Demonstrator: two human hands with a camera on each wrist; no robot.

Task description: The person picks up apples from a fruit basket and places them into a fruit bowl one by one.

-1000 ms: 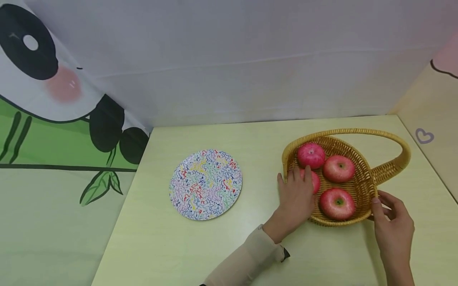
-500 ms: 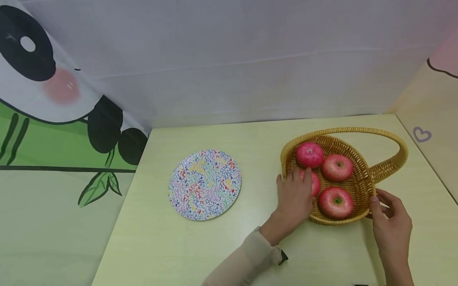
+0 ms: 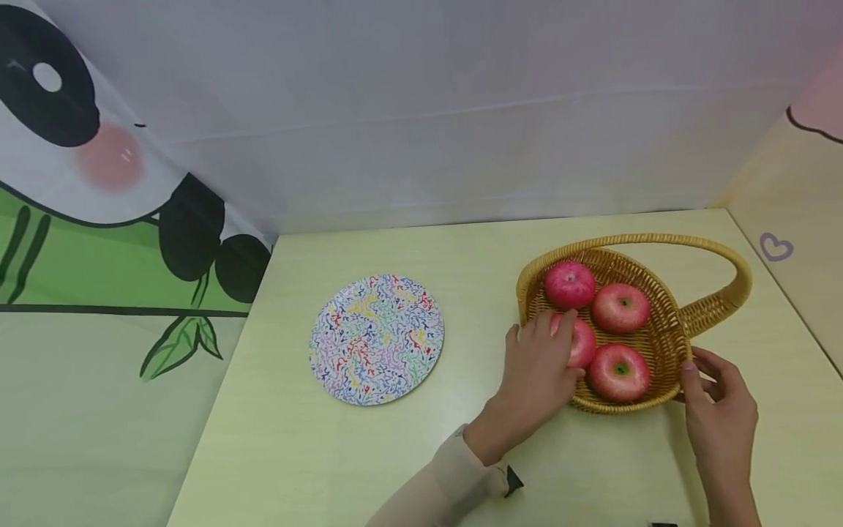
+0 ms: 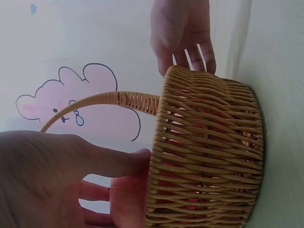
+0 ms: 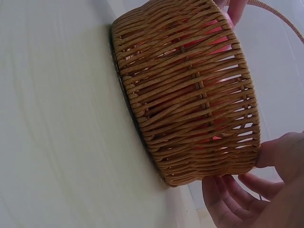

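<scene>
Low at the basket's left side, my left hand (image 3: 536, 369) grips a red apple (image 3: 582, 344), thumb at its near side and fingers over its left and far sides. In the left wrist view the held apple (image 4: 128, 199) shows at the basket rim between thumb and fingers. More pinkish-red apples (image 3: 622, 308) lie inside the wicker basket (image 3: 619, 409), which has a tall arched handle (image 3: 658, 239). My right hand (image 3: 724, 417) holds the basket's right rim, its thumb on top and fingers against the outer wall, as the right wrist view confirms. The basket sits on the table.
A round plate or board (image 3: 377, 340) with multicoloured squiggles lies left of the basket on the pale table (image 3: 296, 454). Behind the table hangs a white cloth backdrop (image 3: 421, 161). Cartoon-printed panels (image 3: 197, 366) stand at the left and right sides.
The left hand's thumb has come round the near side of the apple, and the hand has closed on it and drawn slightly back. The apple has shifted a little right. The right hand has stayed put.
</scene>
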